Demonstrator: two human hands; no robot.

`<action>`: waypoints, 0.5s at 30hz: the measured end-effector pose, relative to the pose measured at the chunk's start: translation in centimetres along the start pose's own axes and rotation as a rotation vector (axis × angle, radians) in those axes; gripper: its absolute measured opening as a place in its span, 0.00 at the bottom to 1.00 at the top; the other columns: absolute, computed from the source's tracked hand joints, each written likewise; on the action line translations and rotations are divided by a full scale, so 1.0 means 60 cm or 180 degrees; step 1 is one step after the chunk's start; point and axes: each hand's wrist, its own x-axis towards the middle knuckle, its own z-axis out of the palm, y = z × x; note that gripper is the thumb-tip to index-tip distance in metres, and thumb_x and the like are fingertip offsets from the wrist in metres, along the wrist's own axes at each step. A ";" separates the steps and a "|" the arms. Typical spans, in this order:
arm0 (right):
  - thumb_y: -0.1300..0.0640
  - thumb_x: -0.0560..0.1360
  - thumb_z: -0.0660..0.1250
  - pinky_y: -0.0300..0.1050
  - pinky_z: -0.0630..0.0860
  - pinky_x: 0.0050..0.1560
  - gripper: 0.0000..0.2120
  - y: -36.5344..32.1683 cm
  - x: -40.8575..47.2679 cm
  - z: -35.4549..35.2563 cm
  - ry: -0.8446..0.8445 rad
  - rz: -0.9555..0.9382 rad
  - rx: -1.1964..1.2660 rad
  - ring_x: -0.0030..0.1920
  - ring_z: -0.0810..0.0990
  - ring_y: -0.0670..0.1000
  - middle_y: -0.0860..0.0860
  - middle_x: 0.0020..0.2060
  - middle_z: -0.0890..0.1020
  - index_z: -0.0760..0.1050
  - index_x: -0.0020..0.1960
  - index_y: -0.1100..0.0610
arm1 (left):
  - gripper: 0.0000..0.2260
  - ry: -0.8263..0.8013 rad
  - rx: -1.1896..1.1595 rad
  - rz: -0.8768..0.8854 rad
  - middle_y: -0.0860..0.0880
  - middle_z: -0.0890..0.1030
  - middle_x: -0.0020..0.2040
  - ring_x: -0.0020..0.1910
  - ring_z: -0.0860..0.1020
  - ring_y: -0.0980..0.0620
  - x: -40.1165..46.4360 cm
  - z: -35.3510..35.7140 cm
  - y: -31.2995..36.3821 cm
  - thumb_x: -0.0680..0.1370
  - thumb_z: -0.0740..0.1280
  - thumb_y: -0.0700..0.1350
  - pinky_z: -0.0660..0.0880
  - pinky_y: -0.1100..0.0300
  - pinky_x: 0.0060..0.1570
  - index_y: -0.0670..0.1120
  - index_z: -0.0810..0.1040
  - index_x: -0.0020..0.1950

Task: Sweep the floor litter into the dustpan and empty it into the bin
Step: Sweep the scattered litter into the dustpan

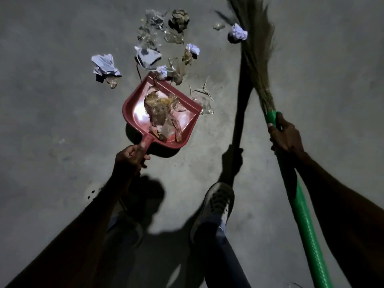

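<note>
This looks like a plain room or yard with a bare grey concrete floor [62,100]. The light is dim, with dark shadows. Crumpled paper litter [106,65] lies around, so it is a place being cleaned.

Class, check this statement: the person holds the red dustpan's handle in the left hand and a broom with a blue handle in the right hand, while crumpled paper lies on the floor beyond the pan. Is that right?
Not quite. The broom has a green handle, not a blue one, as the head view shows. The rest stands: the left hand holds the red dustpan by its handle, the right hand holds the broom, and crumpled paper lies on the floor beyond the pan.
</note>
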 end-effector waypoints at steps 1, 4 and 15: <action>0.50 0.82 0.61 0.56 0.82 0.45 0.27 0.010 -0.012 0.007 -0.0082 -0.0112 -0.0044 0.31 0.80 0.58 0.60 0.42 0.82 0.60 0.80 0.48 | 0.17 -0.0005 0.0067 -0.0037 0.42 0.85 0.40 0.34 0.82 0.42 -0.001 0.002 -0.007 0.80 0.65 0.55 0.78 0.49 0.36 0.41 0.82 0.48; 0.47 0.82 0.61 0.55 0.82 0.44 0.27 0.052 -0.051 0.030 -0.0292 -0.0350 -0.0136 0.32 0.79 0.55 0.54 0.42 0.80 0.60 0.79 0.44 | 0.17 0.0015 0.0095 -0.0148 0.42 0.85 0.40 0.40 0.84 0.39 -0.003 0.010 -0.023 0.80 0.66 0.54 0.79 0.51 0.38 0.41 0.83 0.48; 0.49 0.81 0.65 0.42 0.74 0.40 0.27 0.103 -0.209 0.085 -0.0836 -0.0711 0.0161 0.28 0.74 0.37 0.41 0.35 0.76 0.62 0.76 0.35 | 0.19 -0.0011 -0.0117 0.0004 0.41 0.85 0.40 0.37 0.80 0.30 -0.012 0.037 -0.002 0.80 0.65 0.56 0.79 0.38 0.38 0.40 0.82 0.49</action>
